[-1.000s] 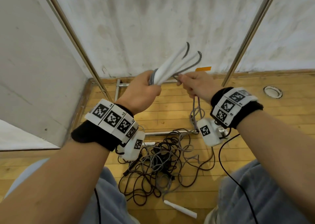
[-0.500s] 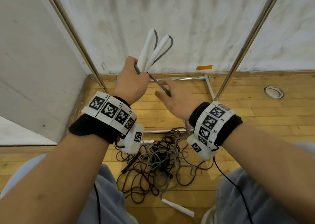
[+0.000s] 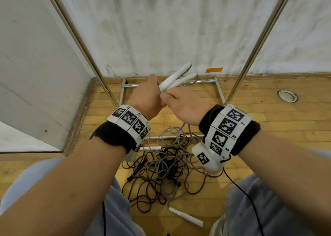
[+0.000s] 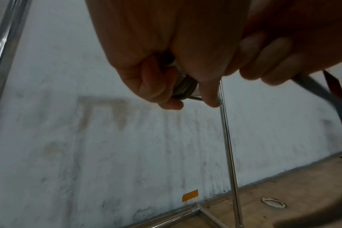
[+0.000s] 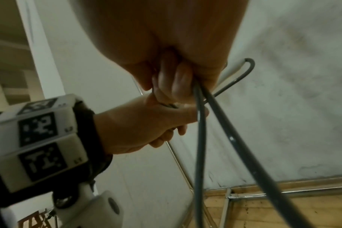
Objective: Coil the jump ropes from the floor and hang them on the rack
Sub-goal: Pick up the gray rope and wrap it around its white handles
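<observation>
Jump rope point(image 3: 176, 78), grey coils point(image 4: 184, 88) visible only from left wrist

Rack poles point(image 3: 254, 43): polished metal, glossy. Floor point(image 3: 268, 117): varnished wood strips. Wall point(image 3: 170, 25), upper frame: rough, matt, stained plaster. Rope handles point(image 3: 176, 80): smooth white plastic. Grey cord point(image 5: 232, 138): glossy, smooth. Wristbands point(image 3: 114, 139): black cloth.
</observation>
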